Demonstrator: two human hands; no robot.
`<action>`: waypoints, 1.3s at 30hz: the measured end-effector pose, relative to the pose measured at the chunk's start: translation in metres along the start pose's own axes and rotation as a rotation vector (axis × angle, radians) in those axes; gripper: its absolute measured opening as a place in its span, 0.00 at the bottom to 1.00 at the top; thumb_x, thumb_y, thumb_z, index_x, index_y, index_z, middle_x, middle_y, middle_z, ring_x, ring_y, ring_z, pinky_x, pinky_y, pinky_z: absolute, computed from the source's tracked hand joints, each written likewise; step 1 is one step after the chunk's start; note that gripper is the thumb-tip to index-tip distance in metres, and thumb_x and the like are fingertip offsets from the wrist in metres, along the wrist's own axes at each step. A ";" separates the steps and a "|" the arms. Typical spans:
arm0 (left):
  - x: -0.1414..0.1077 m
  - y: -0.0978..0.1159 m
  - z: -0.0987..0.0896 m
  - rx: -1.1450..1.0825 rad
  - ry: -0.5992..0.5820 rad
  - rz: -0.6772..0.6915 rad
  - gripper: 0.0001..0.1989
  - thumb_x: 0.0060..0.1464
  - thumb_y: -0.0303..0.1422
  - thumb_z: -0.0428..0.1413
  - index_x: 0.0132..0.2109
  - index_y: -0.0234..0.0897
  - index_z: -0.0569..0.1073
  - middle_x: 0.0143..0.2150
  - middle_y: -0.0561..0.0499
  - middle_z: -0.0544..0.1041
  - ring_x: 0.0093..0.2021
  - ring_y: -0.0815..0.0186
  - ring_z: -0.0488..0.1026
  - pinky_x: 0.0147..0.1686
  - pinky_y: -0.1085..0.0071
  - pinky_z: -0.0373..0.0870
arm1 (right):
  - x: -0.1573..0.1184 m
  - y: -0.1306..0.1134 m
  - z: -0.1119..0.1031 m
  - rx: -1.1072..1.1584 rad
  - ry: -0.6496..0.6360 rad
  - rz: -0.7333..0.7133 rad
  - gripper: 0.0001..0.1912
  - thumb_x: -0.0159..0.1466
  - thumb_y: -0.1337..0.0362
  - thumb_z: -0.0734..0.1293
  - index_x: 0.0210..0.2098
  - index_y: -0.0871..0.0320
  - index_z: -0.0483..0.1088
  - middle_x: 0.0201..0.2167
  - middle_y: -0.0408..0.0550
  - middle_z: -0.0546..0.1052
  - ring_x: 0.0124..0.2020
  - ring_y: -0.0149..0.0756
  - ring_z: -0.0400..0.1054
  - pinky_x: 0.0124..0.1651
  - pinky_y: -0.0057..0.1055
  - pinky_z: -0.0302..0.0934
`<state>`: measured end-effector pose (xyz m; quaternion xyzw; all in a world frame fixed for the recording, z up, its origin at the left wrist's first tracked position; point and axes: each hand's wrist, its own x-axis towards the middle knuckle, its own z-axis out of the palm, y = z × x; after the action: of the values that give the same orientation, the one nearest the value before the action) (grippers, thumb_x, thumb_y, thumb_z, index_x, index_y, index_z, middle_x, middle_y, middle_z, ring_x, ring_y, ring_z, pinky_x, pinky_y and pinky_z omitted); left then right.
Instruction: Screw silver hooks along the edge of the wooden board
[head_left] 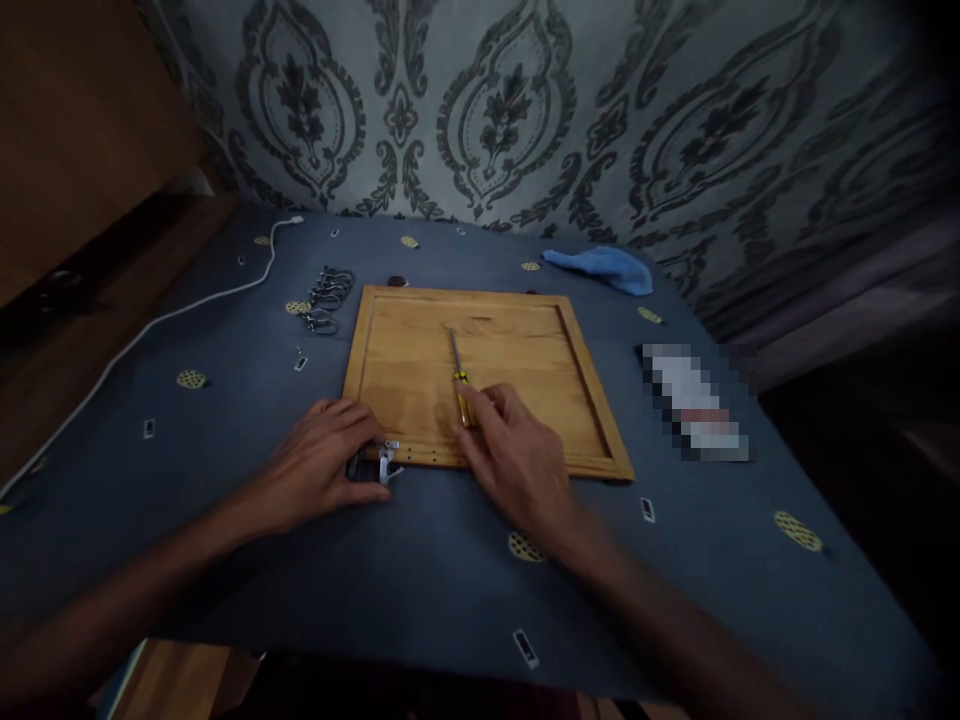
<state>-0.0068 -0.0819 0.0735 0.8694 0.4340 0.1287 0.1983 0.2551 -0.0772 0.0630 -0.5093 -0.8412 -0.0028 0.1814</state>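
A framed wooden panel (pixel 480 350) lies flat, with a row of small dark holes along its near edge. At its near left corner, my left hand (pixel 326 455) curls its thumb and fingers around a small silver metal fitting (pixel 385 465); its exact kind is unclear. A screwdriver (pixel 463 398) with a yellow handle rests over the panel, its shaft pointing away from me. My right hand (pixel 517 450) is closed on the handle, with its lower edge by the panel's near edge.
Several looped metal pieces (pixel 330 292) lie left of the panel. A white cable (pixel 165 318) runs along the left side of the blue patterned cloth (pixel 247 430). A blue rag (pixel 604 268) lies at the back right, and a blurred packet (pixel 694 400) on the right.
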 end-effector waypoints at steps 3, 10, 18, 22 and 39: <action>0.000 -0.001 0.002 -0.022 0.001 -0.009 0.22 0.55 0.51 0.66 0.46 0.39 0.75 0.45 0.49 0.78 0.47 0.56 0.73 0.47 0.62 0.63 | 0.019 0.009 0.006 -0.056 -0.085 0.052 0.23 0.73 0.58 0.61 0.63 0.61 0.67 0.44 0.58 0.77 0.44 0.49 0.74 0.36 0.38 0.72; 0.002 0.002 0.000 -0.029 0.000 0.010 0.21 0.55 0.48 0.67 0.47 0.39 0.74 0.43 0.51 0.78 0.47 0.57 0.73 0.47 0.63 0.60 | 0.039 0.026 0.013 0.097 0.013 0.023 0.17 0.69 0.65 0.60 0.52 0.58 0.74 0.40 0.53 0.77 0.38 0.44 0.74 0.38 0.38 0.69; 0.002 0.001 -0.001 -0.016 -0.022 -0.004 0.22 0.54 0.47 0.68 0.48 0.39 0.74 0.45 0.50 0.78 0.47 0.56 0.73 0.47 0.62 0.61 | 0.068 -0.002 -0.062 0.835 0.439 0.082 0.10 0.64 0.55 0.75 0.34 0.54 0.74 0.28 0.41 0.75 0.24 0.31 0.66 0.27 0.31 0.62; 0.002 0.001 -0.002 -0.011 -0.031 -0.003 0.22 0.55 0.49 0.67 0.46 0.37 0.74 0.45 0.49 0.78 0.47 0.56 0.73 0.46 0.62 0.61 | 0.065 -0.027 -0.079 0.894 0.354 -0.004 0.11 0.71 0.55 0.69 0.34 0.51 0.68 0.20 0.36 0.69 0.19 0.31 0.65 0.23 0.31 0.58; 0.003 0.004 -0.004 -0.006 -0.053 -0.026 0.22 0.54 0.48 0.67 0.46 0.37 0.73 0.45 0.49 0.77 0.46 0.56 0.73 0.47 0.62 0.60 | 0.057 -0.042 -0.044 0.777 0.077 -0.054 0.16 0.73 0.47 0.63 0.40 0.53 0.63 0.25 0.38 0.69 0.26 0.32 0.68 0.29 0.29 0.60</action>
<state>-0.0040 -0.0812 0.0796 0.8663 0.4393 0.1041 0.2139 0.2090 -0.0570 0.1294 -0.3798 -0.7853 0.2922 0.3921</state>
